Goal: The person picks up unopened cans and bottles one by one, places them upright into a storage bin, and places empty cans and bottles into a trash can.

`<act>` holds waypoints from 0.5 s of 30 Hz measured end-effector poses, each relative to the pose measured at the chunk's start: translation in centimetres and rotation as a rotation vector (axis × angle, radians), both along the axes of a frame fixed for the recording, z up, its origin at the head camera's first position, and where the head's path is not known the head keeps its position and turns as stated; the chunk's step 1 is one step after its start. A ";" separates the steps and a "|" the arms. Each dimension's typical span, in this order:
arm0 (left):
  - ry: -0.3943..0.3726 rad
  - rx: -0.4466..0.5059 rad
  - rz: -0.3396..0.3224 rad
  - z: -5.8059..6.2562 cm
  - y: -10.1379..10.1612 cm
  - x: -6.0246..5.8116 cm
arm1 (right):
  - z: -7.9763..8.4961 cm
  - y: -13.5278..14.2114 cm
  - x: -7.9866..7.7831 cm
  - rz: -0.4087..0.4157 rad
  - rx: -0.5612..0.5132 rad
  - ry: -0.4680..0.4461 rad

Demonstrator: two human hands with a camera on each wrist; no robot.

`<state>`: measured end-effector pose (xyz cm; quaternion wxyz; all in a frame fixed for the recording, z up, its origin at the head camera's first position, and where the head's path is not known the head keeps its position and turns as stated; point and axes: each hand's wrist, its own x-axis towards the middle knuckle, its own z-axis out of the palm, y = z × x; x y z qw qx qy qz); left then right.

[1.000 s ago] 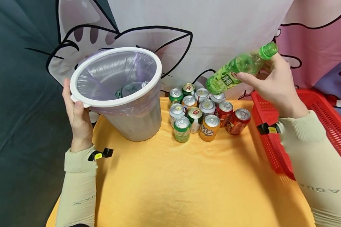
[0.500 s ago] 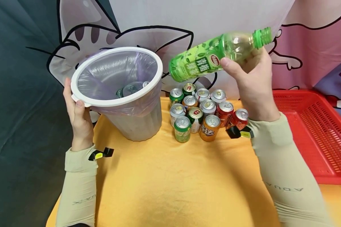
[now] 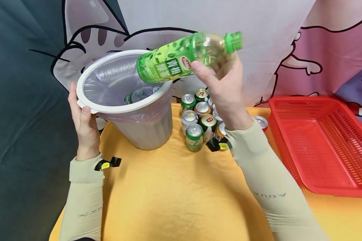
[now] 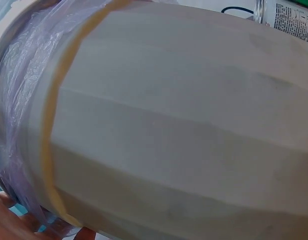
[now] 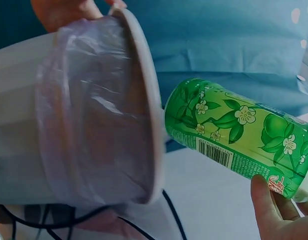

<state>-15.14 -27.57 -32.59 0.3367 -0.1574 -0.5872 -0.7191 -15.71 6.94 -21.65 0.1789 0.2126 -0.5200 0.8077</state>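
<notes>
My left hand [image 3: 85, 124] grips the white rim of a grey trash can [image 3: 144, 130] at its left side; the can leans toward me. A thin purple bag [image 3: 108, 78] lines it, and a clear plastic bottle [image 3: 138, 94] lies inside. With my right hand [image 3: 227, 90] I hold a green plastic drink bottle [image 3: 169, 62] near its neck. Its base is tilted down to the left, over the right part of the can's opening. In the right wrist view the bottle's base [image 5: 183, 107] is just beside the rim [image 5: 149, 100].
Several drink cans [image 3: 194, 134] stand grouped right of the trash can, some partly hidden behind my right hand and forearm. A red plastic basket [image 3: 319, 190] sits at the right. A yellow cloth [image 3: 169, 201] covers the table, and a printed curtain [image 3: 259, 33] hangs behind.
My right hand has carried the green bottle left, from above the basket's left edge, past the cans, to the trash can's opening. My left hand has stayed on the rim.
</notes>
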 end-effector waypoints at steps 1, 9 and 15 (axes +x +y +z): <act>0.001 0.002 -0.001 0.0 0.0 0.0 | -0.1 -0.3 0.0 0.000 0.019 -0.021; -0.019 -0.004 0.010 -0.1 0.0 0.1 | -1.2 -2.8 -0.8 0.064 0.183 0.031; -0.019 -0.003 0.015 0.0 0.1 0.1 | -0.7 -4.3 -1.1 0.063 0.320 0.081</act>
